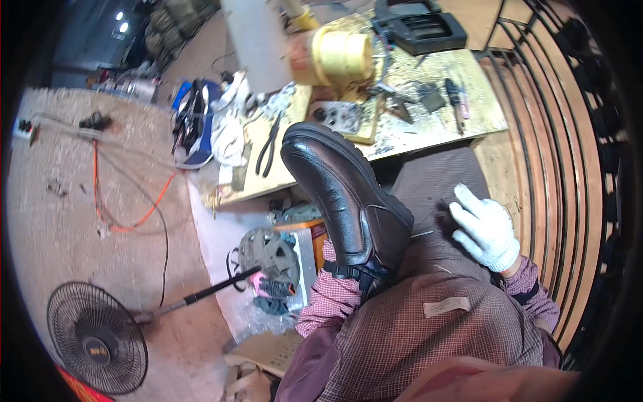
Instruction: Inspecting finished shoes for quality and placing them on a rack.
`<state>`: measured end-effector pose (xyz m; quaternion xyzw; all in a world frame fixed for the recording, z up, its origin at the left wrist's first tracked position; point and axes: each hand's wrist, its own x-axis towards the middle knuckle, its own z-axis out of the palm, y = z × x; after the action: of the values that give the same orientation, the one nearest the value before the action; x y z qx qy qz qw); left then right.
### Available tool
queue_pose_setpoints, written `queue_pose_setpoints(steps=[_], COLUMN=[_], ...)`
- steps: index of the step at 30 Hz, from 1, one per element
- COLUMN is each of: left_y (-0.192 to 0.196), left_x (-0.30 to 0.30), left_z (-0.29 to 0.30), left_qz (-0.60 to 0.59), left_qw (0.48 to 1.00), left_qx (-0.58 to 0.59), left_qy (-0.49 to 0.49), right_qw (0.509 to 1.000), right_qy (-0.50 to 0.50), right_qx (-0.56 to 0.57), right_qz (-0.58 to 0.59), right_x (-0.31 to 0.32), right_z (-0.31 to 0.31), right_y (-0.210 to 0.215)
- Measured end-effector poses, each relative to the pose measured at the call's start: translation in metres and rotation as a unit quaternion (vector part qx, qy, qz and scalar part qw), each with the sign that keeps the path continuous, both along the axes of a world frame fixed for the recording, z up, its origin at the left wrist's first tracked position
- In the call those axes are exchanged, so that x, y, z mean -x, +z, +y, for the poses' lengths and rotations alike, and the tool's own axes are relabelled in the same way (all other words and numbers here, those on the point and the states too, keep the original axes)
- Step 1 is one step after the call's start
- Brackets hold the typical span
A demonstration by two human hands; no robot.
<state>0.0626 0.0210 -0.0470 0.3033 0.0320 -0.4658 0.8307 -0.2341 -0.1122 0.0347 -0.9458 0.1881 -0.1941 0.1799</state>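
The right hand [485, 231], in a white knit glove, is laid on the checked trouser leg [429, 335] just right of the black boot [348, 201]; its fingers are loosely curled and nothing can be seen held in them, so the grip is judged released, resting rather than grasping. The left hand [338, 275] is mostly hidden behind the boot's heel, with only a checked cuff shown at the ankle, so it cannot be told whether it is clenched on anything. The boot is worn on a foot crossed over the opposite knee, at the middle of the view and in front of the low wooden worktop [435, 107]. Its long axis is run from the heel at lower right, near the lap, to the rounded toe at upper left, so the toe is pointed away from the body toward the worktop's near edge. If the boot is being steadied or worked at the ankle, it is judged best held firmly at the heel while the free hand is brought to the shaft, so that the foot is not let slip off the knee. On the worktop, black-handled pliers [268, 147], a yellow spool [338, 57] and a black tool case [418, 27] are seen; on the floor to the left a standing fan [97, 338] and an orange cable [124, 214] are lying.
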Motion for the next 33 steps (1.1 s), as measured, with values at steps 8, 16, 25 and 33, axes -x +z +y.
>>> queue_pose_setpoints(steps=[8,16,25,33], left_y=[0.016,0.049,-0.016,-0.127], left_x=[0.062,0.111,0.081,0.0], left_z=[-0.11,-0.179,-0.135,-0.088], left_qz=[-0.008,-0.24,-0.231,-0.143], left_qw=[0.991,0.916,0.877,0.87], left_qx=[0.0,0.087,-0.094,-0.099], left_qy=[-0.135,-0.31,-0.41,-0.462], right_qw=[0.984,0.986,0.937,0.733], right_qy=[0.124,0.016,-0.26,-0.594], right_qx=[0.044,0.161,0.218,0.21], right_qz=[-0.121,-0.044,0.08,0.255], right_x=[0.013,0.067,0.078,0.083], right_z=[-0.01,-0.089,-0.354,-0.513], right_y=[0.029,0.068,0.089,0.11])
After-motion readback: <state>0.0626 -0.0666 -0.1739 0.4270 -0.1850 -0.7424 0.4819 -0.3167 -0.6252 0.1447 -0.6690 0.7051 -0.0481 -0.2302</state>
